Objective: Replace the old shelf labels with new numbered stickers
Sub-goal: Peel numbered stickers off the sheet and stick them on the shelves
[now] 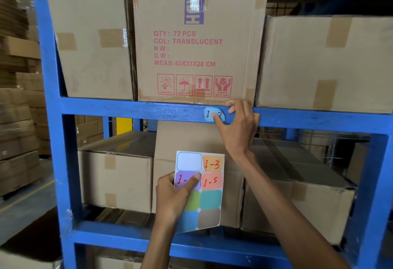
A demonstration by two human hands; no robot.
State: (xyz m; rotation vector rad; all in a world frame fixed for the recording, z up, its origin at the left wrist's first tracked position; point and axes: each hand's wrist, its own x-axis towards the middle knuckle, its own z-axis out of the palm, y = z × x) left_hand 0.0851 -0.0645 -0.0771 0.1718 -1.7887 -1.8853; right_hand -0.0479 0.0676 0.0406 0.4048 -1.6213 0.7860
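Note:
A light blue sticker with red handwritten digits "1" and "2" sits on the front of the blue shelf beam. My right hand is at the beam, its thumb pressing on the sticker and its fingers hooked over the beam's top edge. My left hand holds a sticker sheet below, thumb across the purple sticker. The sheet shows an orange "1-3", a salmon "1-5", one peeled blank spot at top left, and unmarked green, teal, blue and brown stickers.
Cardboard boxes fill the shelf above the beam, one printed "QTY: 72 PCS". More boxes sit on the shelf below. A blue upright frames the rack's left side. Stacked cartons stand beyond it.

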